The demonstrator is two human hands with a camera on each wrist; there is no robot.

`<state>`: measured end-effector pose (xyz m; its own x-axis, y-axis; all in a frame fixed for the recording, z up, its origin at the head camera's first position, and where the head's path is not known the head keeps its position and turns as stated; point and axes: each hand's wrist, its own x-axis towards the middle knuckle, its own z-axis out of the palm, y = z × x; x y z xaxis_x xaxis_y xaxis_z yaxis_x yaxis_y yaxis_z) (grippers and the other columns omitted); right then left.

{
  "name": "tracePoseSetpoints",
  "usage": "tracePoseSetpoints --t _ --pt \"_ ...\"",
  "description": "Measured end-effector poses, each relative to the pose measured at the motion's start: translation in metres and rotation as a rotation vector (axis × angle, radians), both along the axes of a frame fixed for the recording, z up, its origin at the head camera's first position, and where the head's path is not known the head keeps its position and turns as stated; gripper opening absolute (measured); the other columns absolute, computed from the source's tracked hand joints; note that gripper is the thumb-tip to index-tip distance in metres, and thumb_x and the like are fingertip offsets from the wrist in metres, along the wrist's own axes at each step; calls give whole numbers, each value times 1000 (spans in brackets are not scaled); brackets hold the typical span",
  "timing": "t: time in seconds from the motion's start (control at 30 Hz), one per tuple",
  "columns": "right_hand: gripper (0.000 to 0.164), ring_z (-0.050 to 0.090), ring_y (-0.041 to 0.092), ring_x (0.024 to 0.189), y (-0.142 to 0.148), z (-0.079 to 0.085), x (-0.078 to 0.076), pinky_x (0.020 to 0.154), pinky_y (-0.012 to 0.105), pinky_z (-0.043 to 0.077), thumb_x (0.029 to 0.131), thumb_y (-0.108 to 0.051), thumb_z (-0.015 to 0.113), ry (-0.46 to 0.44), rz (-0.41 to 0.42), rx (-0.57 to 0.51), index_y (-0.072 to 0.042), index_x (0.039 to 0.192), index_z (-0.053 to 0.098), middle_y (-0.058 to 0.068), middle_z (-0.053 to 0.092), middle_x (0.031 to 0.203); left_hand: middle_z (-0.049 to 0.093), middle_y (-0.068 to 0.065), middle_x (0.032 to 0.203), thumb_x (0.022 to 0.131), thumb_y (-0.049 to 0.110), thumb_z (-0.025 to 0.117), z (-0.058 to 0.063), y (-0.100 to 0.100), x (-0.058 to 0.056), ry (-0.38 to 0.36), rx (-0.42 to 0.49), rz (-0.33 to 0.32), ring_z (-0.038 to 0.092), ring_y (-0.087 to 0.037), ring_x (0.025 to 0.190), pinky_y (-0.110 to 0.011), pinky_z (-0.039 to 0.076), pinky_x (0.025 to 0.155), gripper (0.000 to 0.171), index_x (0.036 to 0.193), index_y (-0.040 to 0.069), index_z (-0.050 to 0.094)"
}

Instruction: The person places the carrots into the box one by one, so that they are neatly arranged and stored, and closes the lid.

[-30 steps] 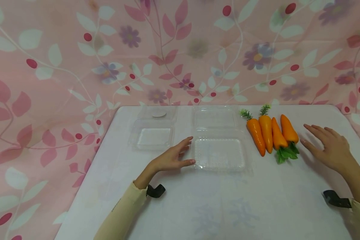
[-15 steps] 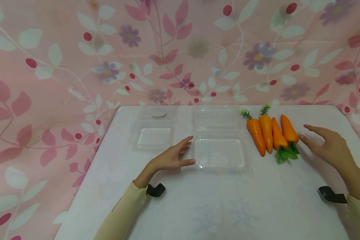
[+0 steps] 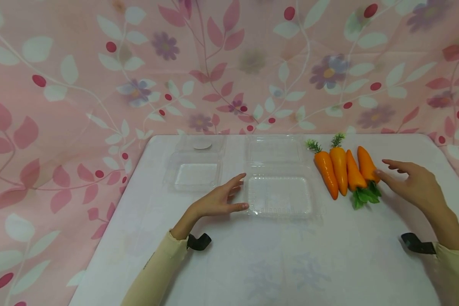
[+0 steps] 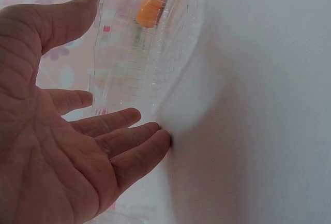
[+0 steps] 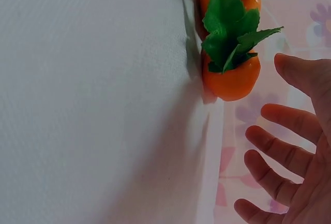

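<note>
Several orange toy carrots lie side by side at the right of the table, among them a leafy-topped carrot [image 3: 368, 165] at the right end. My right hand [image 3: 417, 185] is beside that carrot with fingers spread, thumb tip right at its edge in the head view. In the right wrist view the same carrot [image 5: 232, 81] shows its green leaves, and the right hand [image 5: 295, 146] holds nothing. At the left edge of a clear plastic clamshell box [image 3: 279, 213], lid folded back, my left hand [image 3: 216, 202] rests with thumb and fingers apart. The left wrist view shows that box [image 4: 170, 63] past the fingers.
A smaller clear plastic box [image 3: 193, 189] with its lid raised stands at the back left, a white oval on its lid. A white cloth [image 3: 275, 263] covers the table. Behind it hangs a pink floral curtain [image 3: 229, 63].
My right hand has moved left, closer to the rightmost carrot, its fingers bending a little more. The left hand, boxes and carrots have stayed in place.
</note>
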<state>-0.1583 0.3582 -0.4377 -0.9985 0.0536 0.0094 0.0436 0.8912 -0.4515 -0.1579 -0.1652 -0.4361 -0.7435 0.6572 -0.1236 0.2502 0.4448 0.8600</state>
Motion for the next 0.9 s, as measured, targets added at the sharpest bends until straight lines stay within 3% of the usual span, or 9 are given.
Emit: tracePoseSetpoints --t 0.4,0.67,0.9 --pt "79 44 49 105 -4 0 -5 72 61 47 92 -59 59 -48 -41 -43 4 138 50 35 49 122 27 -11 160 89 36 74 0 0 1 3 -18 10 32 -21 143 -40 38 109 94 159 19 14" --pt "79 50 42 94 -6 -2 -6 54 31 45 89 -61 62 -66 -34 -36 6 131 56 32 56 110 31 -11 158 88 39 74 1 0 1 1 -55 21 33 -13 142 -35 38 109 94 159 26 14" --pt "78 52 39 89 -5 -4 -5 53 29 43 88 -60 64 -85 -19 -44 7 128 57 30 59 105 32 -12 157 88 41 74 1 0 1 3 -56 22 33 -11 141 -35 38 108 93 158 32 14"
